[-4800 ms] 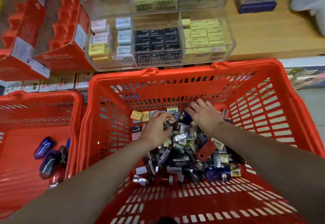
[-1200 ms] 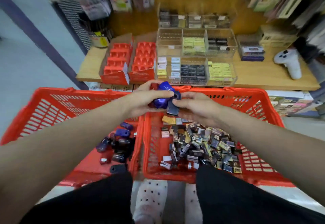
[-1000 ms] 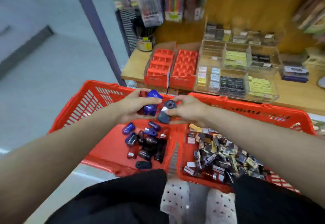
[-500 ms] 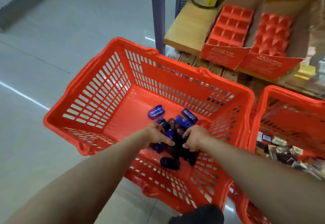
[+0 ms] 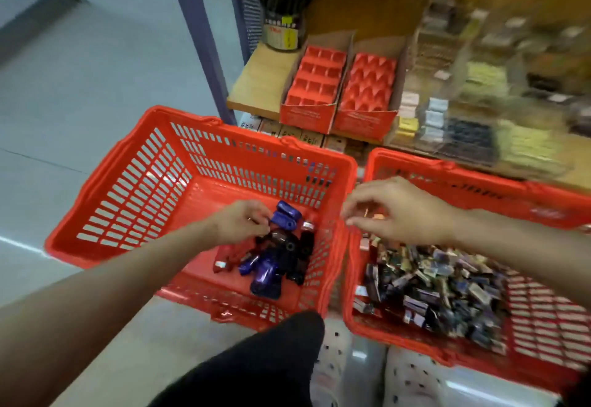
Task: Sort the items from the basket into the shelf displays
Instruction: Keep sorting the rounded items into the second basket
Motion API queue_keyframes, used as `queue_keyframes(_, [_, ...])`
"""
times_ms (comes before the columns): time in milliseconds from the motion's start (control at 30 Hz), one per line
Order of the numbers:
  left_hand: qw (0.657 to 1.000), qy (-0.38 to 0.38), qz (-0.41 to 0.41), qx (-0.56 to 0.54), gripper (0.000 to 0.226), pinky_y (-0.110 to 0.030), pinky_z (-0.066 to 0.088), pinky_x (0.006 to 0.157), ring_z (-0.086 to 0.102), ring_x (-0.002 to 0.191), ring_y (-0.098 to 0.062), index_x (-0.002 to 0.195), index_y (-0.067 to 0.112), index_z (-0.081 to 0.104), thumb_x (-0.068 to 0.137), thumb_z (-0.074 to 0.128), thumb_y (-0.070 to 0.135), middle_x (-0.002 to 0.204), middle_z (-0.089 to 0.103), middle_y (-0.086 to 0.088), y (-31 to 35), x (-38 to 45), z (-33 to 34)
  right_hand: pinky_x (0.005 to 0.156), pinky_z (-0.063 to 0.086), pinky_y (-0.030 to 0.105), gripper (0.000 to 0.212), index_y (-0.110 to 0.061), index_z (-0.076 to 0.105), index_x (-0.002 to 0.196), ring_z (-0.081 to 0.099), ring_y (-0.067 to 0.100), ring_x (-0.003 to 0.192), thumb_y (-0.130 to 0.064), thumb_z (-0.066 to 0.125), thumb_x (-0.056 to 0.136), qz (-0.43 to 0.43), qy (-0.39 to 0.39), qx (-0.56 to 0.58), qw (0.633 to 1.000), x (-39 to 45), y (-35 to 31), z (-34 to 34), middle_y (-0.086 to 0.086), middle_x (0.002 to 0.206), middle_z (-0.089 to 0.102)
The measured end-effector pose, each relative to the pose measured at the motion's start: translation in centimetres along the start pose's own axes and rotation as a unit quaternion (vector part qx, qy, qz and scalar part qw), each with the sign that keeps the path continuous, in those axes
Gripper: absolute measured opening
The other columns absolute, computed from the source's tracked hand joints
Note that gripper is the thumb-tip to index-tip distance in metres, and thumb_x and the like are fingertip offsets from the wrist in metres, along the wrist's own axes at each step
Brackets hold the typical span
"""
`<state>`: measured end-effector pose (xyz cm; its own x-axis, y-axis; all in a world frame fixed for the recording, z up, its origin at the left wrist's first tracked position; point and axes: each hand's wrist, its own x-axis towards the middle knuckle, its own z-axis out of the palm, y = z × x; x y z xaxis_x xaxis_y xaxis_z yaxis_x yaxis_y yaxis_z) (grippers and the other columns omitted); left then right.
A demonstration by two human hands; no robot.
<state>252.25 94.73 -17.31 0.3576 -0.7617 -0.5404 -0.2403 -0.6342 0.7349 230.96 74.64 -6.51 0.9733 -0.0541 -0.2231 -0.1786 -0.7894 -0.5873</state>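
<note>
Sorting is at an early stage by my read: the right basket (image 5: 543, 205) holds a big mixed heap of small packets (image 5: 441, 291), while the left basket (image 5: 105, 202) has only a small cluster of blue and dark items (image 5: 275, 262) on its floor. The two red display trays (image 5: 339, 86) on the shelf (image 5: 256, 83) look empty, so nothing from this batch is in the displays yet; the clear bins (image 5: 463, 125) further right are partly stocked, but blur hides the detail. Left hand (image 5: 240, 222) is low in the left basket, fingers curled at the edge of the blue cluster, touching or pinching a blue piece (image 5: 286, 214) — can't tell if the grip is actually closed on it. Right hand (image 5: 396, 211) hovers over the gap between baskets, grip released, fingers loosely spread, holding nothing. Versus half a second ago: both hands were down on the cluster in the left basket; now the right one has lifted out and swung toward the right basket, the left one stays put. Camera has panned right, so the packet heap and shelf are back in view. Judgement: pre-sort pass continues, next pick likely from the heap.
</note>
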Motion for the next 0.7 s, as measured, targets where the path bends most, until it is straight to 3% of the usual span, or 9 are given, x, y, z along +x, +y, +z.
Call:
queue_keyframes(67, [0.999, -0.002, 0.049, 0.006, 0.017, -0.025, 0.048, 0.061, 0.058, 0.064, -0.012, 0.096, 0.01, 0.062, 0.089, 0.065, -0.006, 0.081, 0.062, -0.009, 5.4, -1.3, 0.3, 0.076, 0.047, 0.011, 0.01, -0.022, 0.073, 0.096, 0.065, -0.004, 0.082, -0.027, 0.074, 0.087, 0.068, -0.019, 0.004, 0.997, -4.6, 1.5, -2.6, -0.015, 0.089, 0.072])
queue_keyframes(167, [0.993, -0.05, 0.11, 0.013, 0.011, -0.016, 0.05, 0.052, 0.061, 0.056, -0.006, 0.101, 0.01, 0.065, 0.092, 0.065, 0.003, 0.08, 0.067, -0.009, 13.5, -2.5, 3.3, 0.072, 0.045, 0.007, 0.019, -0.025, 0.072, 0.102, 0.062, -0.008, 0.082, -0.037, 0.072, 0.087, 0.161, -0.111, -0.021, 0.98, -10.0, 5.2, -4.1, -0.015, 0.096, 0.071])
queue_keyframes(233, [0.985, -0.113, 0.127, 0.031, 0.01, -0.018, 0.055, 0.061, 0.065, 0.061, -0.006, 0.1, 0.014, 0.066, 0.093, 0.065, 0.007, 0.083, 0.07, -0.01, 17.5, -2.1, 7.0, 0.073, 0.046, 0.008, 0.021, -0.028, 0.07, 0.104, 0.062, -0.005, 0.086, -0.04, 0.07, 0.088, 0.203, -0.131, -0.018, 0.97, -12.7, 7.7, -3.5, -0.015, 0.1, 0.07])
queue_keyframes(300, [0.976, -0.169, 0.114, 0.072, 0.009, -0.025, 0.056, 0.072, 0.067, 0.075, -0.014, 0.104, 0.013, 0.065, 0.095, 0.064, 0.011, 0.092, 0.07, -0.012, 19.3, -0.6, 11.6, 0.079, 0.051, 0.018, 0.017, -0.03, 0.067, 0.105, 0.064, 0.004, 0.09, -0.036, 0.068, 0.09, 0.231, -0.127, 0.001, 0.965, -14.4, 9.9, -1.6, -0.012, 0.103, 0.07])
queue_keyframes(367, [0.966, -0.202, 0.096, 0.126, 0.019, -0.025, 0.051, 0.075, 0.064, 0.09, -0.022, 0.113, 0.005, 0.065, 0.095, 0.064, 0.013, 0.103, 0.068, -0.016, 19.3, 1.7, 16.1, 0.083, 0.05, 0.024, 0.019, -0.027, 0.065, 0.112, 0.063, 0.008, 0.094, -0.031, 0.065, 0.093, 0.248, -0.118, -0.004, 0.962, -15.1, 11.9, 1.4, -0.007, 0.109, 0.07])
queue_keyframes(467, [0.956, -0.217, 0.041, 0.193, 0.031, -0.023, 0.045, 0.08, 0.061, 0.102, -0.021, 0.124, 0.006, 0.062, 0.095, 0.064, 0.015, 0.123, 0.065, -0.014, 16.9, 5.2, 21.6, 0.093, 0.049, 0.033, 0.035, -0.022, 0.057, 0.128, 0.059, 0.016, 0.108, -0.029, 0.063, 0.094, 0.269, -0.085, -0.023, 0.959, -15.4, 14.7, 6.3, -0.001, 0.126, 0.06])
queue_keyframes(600, [0.94, -0.219, -0.026, 0.261, 0.043, -0.027, 0.047, 0.086, 0.059, 0.115, -0.026, 0.131, 0.011, 0.055, 0.091, 0.069, 0.018, 0.129, 0.06, -0.01, 12.9, 7.9, 26.4, 0.104, 0.044, 0.039, 0.053, -0.026, 0.045, 0.139, 0.046, 0.024, 0.13, -0.034, 0.067, 0.091, 0.272, -0.066, -0.027, 0.96, -15.4, 17.4, 11.7, 0.003, 0.146, 0.04])
queue_keyframes(700, [0.923, -0.228, -0.017, 0.311, 0.049, -0.026, 0.044, 0.084, 0.06, 0.114, -0.026, 0.13, 0.012, 0.055, 0.085, 0.074, 0.02, 0.127, 0.062, -0.009, 11.0, 8.6, 28.3, 0.11, 0.032, 0.044, 0.064, -0.033, 0.035, 0.145, 0.032, 0.027, 0.137, -0.038, 0.067, 0.089, 0.219, -0.054, -0.102, 0.969, -15.1, 18.6, 14.2, 0.004, 0.147, 0.033])
